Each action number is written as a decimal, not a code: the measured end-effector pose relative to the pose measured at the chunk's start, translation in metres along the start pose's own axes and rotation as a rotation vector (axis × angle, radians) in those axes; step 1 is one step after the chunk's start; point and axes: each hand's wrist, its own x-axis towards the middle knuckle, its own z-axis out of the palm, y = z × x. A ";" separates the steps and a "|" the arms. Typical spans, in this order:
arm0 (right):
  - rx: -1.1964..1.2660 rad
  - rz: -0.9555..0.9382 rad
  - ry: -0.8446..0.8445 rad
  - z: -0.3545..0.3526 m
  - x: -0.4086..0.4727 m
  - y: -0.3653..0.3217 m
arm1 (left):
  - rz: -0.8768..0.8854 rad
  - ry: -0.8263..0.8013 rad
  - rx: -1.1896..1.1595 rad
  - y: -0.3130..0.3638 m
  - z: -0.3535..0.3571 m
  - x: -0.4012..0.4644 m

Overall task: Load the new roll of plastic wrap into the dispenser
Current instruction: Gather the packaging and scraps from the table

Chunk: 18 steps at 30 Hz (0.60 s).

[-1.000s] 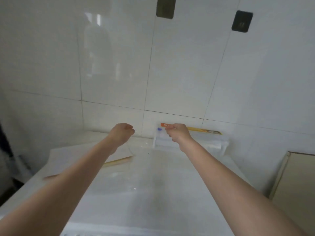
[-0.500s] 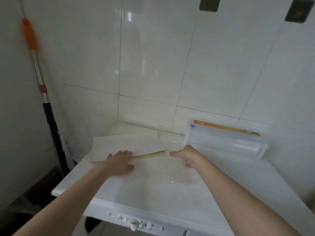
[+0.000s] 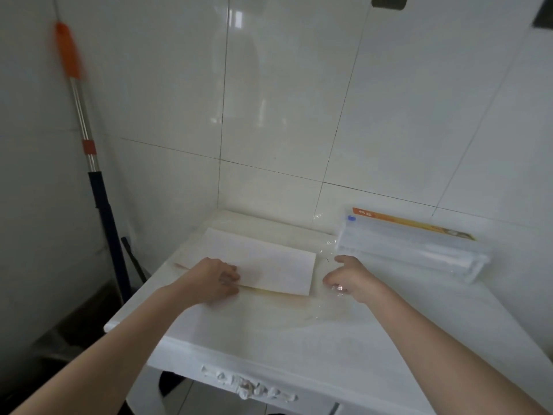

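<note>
Both hands low on the white bench [image 3: 299, 348].
Left hand [image 3: 214, 278] fingers curl on the paper sheet [image 3: 269, 265]; right hand [image 3: 351, 278] fingers pinch plastic wrap [image 3: 335, 298], dispenser [image 3: 413, 250] just beyond.

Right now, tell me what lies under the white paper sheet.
A thin tan strip pokes out along the near edge of the white paper sheet, which lies on the white table. The left hand holds that edge. The rest beneath is covered.

White table [image 3: 299, 348] in glossy tiled corner [image 3: 299, 100]; mop handle [image 3: 86, 139] leans left
</note>
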 end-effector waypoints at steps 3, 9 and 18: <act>0.135 0.032 -0.029 -0.008 -0.003 -0.007 | -0.029 -0.007 -0.092 0.000 0.006 0.004; 0.464 0.040 -0.156 -0.022 -0.014 -0.044 | 0.021 -0.042 -0.035 0.014 0.008 0.004; 0.591 -0.058 -0.571 0.022 -0.026 -0.092 | 0.199 -0.129 0.095 0.039 0.015 0.001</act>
